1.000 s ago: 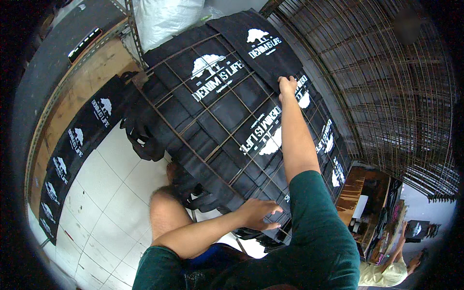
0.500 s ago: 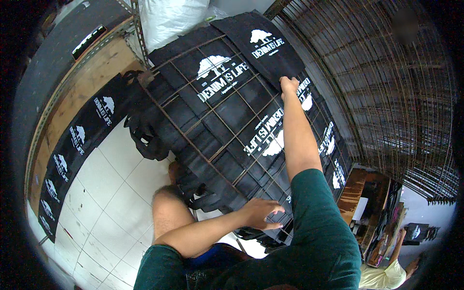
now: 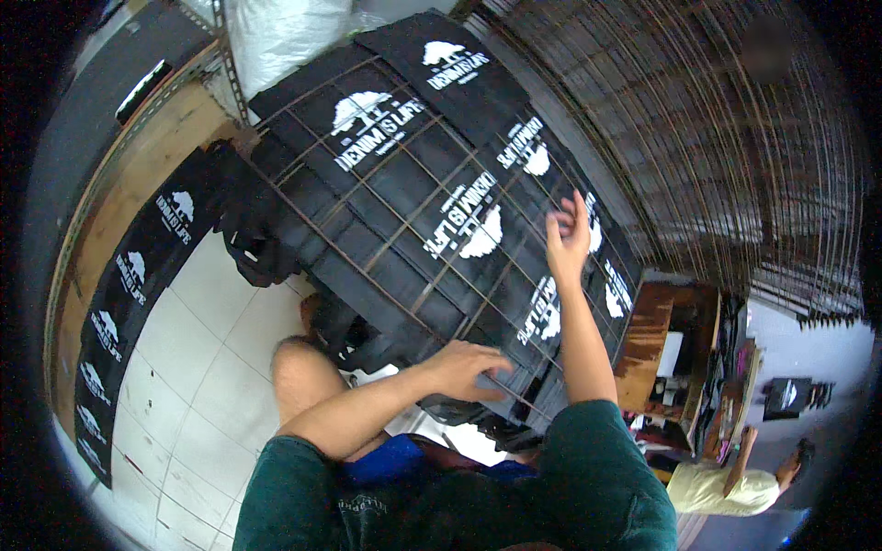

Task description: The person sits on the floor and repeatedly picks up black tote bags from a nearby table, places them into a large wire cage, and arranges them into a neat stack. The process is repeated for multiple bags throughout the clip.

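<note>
The cloth [image 3: 439, 75], black with a white print, lies flat across the far end of the wire rack [image 3: 367, 272], well beyond both hands. The right hand [image 3: 570, 237], empty and loosely bent, hovers near the rack's right edge; the left hand [image 3: 467, 369], also grasping nothing, is at its near edge. More printed cloths [image 3: 381, 138] show beneath the wires.

Floor [image 3: 197, 354]: pale square tiles, scuffed, left. Wooden cabinet [image 3: 641, 331], brown, worn, right; pale wall [image 3: 795, 344] beyond. Perforated metal post [image 3: 226, 69] far left.
</note>
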`<state>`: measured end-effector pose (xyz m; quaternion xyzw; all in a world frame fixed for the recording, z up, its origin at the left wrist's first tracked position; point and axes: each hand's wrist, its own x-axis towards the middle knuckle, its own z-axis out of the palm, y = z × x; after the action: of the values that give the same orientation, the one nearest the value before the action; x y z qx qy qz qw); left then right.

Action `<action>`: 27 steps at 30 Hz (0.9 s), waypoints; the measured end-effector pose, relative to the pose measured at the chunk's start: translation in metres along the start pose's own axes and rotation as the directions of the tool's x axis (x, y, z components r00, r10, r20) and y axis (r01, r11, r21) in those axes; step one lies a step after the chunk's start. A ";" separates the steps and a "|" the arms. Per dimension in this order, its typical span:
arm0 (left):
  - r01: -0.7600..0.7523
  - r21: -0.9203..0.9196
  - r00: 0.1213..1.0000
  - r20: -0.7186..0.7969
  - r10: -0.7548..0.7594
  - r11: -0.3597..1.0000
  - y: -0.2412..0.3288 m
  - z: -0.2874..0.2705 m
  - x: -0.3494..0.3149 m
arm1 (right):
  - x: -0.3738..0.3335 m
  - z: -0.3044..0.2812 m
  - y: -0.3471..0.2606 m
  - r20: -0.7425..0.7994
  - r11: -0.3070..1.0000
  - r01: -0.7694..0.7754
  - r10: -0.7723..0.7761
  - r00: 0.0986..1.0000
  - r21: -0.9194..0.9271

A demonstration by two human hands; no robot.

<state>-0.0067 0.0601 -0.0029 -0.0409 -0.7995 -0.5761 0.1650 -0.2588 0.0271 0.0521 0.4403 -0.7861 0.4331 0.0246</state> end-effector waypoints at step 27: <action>0.452 0.290 0.689 0.487 -0.536 0.844 0.059 0.228 -0.136 | -0.320 -0.513 0.071 -0.725 0.941 -0.162 0.332 0.603 0.296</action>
<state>0.0867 0.3099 -0.0554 0.0245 -0.8332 -0.5018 -0.2310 -0.2901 0.6185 0.1906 0.1019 -0.7064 0.6542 0.2503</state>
